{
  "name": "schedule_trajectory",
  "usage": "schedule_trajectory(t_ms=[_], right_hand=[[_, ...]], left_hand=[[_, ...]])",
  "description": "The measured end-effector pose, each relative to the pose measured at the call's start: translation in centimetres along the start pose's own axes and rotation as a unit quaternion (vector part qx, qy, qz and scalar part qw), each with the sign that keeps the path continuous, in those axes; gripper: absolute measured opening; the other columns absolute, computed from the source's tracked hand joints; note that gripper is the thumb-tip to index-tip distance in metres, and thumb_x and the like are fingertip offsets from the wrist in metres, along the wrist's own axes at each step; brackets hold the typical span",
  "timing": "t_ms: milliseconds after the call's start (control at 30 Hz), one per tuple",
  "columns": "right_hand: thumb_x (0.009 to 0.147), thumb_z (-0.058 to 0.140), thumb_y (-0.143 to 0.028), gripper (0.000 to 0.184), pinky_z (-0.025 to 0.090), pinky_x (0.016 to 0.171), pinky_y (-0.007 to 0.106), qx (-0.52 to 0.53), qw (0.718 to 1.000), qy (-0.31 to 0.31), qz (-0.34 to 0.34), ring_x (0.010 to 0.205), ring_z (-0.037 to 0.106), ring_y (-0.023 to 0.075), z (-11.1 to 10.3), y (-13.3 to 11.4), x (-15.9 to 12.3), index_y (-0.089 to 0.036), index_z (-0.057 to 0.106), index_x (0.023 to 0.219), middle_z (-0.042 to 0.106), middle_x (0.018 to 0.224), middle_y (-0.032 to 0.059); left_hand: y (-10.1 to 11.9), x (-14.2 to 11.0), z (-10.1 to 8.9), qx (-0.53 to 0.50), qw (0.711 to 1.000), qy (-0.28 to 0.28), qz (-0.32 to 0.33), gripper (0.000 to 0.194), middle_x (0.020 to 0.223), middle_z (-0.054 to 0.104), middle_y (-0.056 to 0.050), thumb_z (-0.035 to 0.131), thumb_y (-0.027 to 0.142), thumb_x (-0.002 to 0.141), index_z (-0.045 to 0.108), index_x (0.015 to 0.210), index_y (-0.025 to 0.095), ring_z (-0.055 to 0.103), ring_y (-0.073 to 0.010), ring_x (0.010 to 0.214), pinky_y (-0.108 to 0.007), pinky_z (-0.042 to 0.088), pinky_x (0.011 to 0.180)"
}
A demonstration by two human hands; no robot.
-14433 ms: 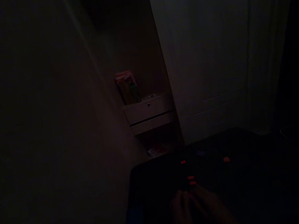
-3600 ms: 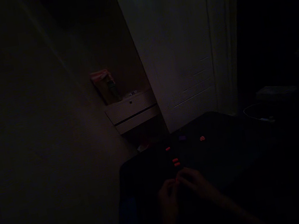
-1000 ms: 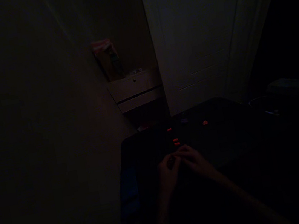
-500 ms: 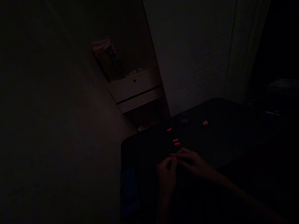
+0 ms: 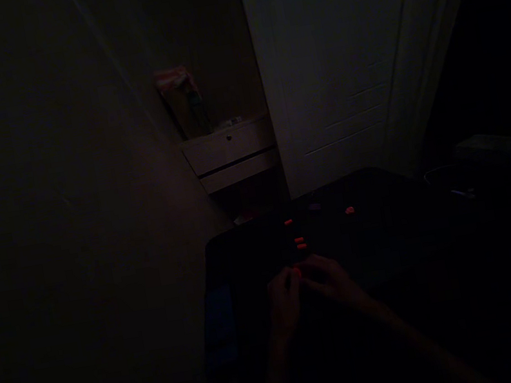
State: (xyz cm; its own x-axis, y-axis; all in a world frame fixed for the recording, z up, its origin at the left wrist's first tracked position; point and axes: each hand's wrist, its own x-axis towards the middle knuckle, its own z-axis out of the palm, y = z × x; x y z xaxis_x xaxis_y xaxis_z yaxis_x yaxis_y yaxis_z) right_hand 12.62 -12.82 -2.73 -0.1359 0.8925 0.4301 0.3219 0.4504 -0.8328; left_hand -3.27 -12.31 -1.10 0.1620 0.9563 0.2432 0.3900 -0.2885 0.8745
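The scene is very dark. My left hand [image 5: 282,295] and my right hand [image 5: 325,274] meet over the dark table, fingers closed in a pinch. Between their fingertips glows a small red-orange piece [image 5: 297,273]; its kind is too dim and small to make out. Just beyond the hands lie two small orange-red blocks [image 5: 300,243], side by side. Another small orange-red block [image 5: 289,222] sits farther back, and a rounder pinkish-orange piece [image 5: 349,210] lies to the right.
A dark tabletop [image 5: 254,244] stretches under the hands, with a blue flat item [image 5: 218,322] along its left edge. A small purple item [image 5: 314,207] lies near the back. Behind stand a drawer unit [image 5: 229,150] and a pale door panel [image 5: 319,76]. At the right is a thin cable [image 5: 438,170].
The red-orange piece between my fingertips shows more than before, and the fingers of my right hand have shifted slightly around it. The blocks on the table have stayed in place.
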Motion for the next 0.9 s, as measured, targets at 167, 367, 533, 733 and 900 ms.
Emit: schedule_trajectory(t_ms=[167, 367, 533, 733, 900], right_hand=[[0.092, 0.065, -0.040, 0.024, 0.055, 0.082, 0.033, -0.016, 0.999, 0.045, 0.010, 0.090, 0.069, 0.0212, 0.01, -0.14, 0.05, -0.023, 0.073, 0.107, 0.072, 0.101, 0.0064], [0.094, 0.063, -0.042, 0.024, 0.055, 0.079, 0.033, -0.041, 0.996, 0.079, 0.011, 0.086, 0.069, 0.0215, 0.04, -0.23, -0.05, -0.023, 0.075, 0.101, 0.072, 0.097, 0.0066], [0.095, 0.060, -0.041, 0.025, 0.055, 0.075, 0.032, -0.055, 0.996, 0.072, 0.016, 0.081, 0.070, 0.0213, 0.21, 0.15, -0.05, -0.024, 0.077, 0.095, 0.075, 0.091, 0.0059], [0.093, 0.062, -0.037, 0.021, 0.055, 0.076, 0.033, -0.041, 0.996, 0.075, 0.026, 0.082, 0.071, 0.0222, 0.20, 0.34, 0.04, -0.023, 0.076, 0.095, 0.077, 0.093, 0.0058], [0.094, 0.060, -0.035, 0.021, 0.055, 0.075, 0.032, -0.036, 0.997, 0.067, 0.034, 0.081, 0.072, 0.0228, 0.11, 0.15, 0.02, -0.021, 0.076, 0.096, 0.078, 0.093, 0.0066]], left_hand=[[-0.19, 0.20, 0.42, -0.045, 0.999, 0.001, -0.028, 0.046, 0.074, 0.068, -0.004, 0.046, 0.055, 0.095, 0.068, 0.079, 0.017, 0.060, -0.0185, 0.071, -0.026, 0.044, 0.066], [-0.25, 0.23, 0.54, -0.054, 0.997, 0.007, -0.053, 0.051, 0.071, 0.066, -0.004, 0.043, 0.058, 0.096, 0.066, 0.077, 0.016, 0.058, -0.0180, 0.067, -0.027, 0.043, 0.063], [-0.38, 0.23, 0.54, -0.028, 0.998, 0.013, -0.046, 0.051, 0.071, 0.065, -0.004, 0.043, 0.057, 0.096, 0.065, 0.075, 0.017, 0.057, -0.0178, 0.066, -0.028, 0.041, 0.063], [-0.48, 0.19, 0.52, -0.030, 0.999, 0.004, -0.040, 0.050, 0.068, 0.064, -0.003, 0.044, 0.057, 0.095, 0.064, 0.074, 0.017, 0.056, -0.0167, 0.064, -0.027, 0.041, 0.062], [-0.29, 0.14, 0.45, -0.022, 0.999, -0.001, -0.028, 0.047, 0.069, 0.065, -0.003, 0.045, 0.053, 0.097, 0.065, 0.074, 0.017, 0.057, -0.0172, 0.065, -0.027, 0.041, 0.061]])
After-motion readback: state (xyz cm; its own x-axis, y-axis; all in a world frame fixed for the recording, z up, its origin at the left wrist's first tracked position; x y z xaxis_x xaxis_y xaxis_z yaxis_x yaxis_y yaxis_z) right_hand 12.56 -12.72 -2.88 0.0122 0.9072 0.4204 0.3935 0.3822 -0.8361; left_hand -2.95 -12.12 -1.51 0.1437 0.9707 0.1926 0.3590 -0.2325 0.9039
